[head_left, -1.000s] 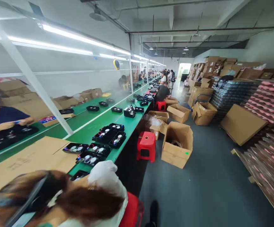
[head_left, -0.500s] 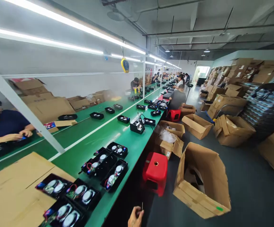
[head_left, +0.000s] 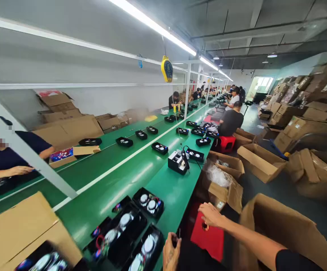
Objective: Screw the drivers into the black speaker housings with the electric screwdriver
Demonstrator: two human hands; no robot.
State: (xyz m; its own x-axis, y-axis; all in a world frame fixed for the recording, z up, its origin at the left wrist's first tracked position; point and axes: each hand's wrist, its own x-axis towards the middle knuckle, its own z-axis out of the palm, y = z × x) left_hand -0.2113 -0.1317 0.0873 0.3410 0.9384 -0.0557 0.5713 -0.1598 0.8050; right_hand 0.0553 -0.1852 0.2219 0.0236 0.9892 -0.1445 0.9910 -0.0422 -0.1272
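My left hand is closed at the bottom of the view, beside the bench edge. A thin, dark, rod-like thing sticks up from its fingers; its kind is too small to tell. My right hand reaches in from the right, its fingers bent over the far edge of a red plastic stool. The stool stands beside the bench, with a hole in its seat. On the green bench near my left hand lie black speaker housings with round silver speakers and wires inside.
A soldering station stands farther along the bench. Cardboard boxes crowd the floor at right. A slanted white post and a flat cardboard sheet are at left. A co-worker works across the bench; another person sits ahead.
My right hand has come into view and onto the red stool. The view has shifted forward and down, bringing the stool and bench closer. My left hand still holds the thin thing.
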